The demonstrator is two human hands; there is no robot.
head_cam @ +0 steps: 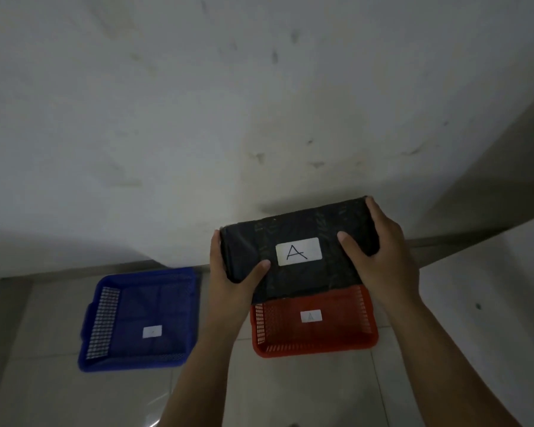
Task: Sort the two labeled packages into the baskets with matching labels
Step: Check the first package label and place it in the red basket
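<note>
I hold a black wrapped package with a white label reading "A" in the air. My left hand grips its left end and my right hand grips its right end. The package hovers over the far part of a red mesh basket, which carries a small white label marked "A" inside. A blue mesh basket sits on the floor to the left, with a white label whose letter is too faint to read. No second package is in view.
Both baskets rest on a pale tiled floor at the foot of a white wall. A white ledge or step rises at the right, close to the red basket.
</note>
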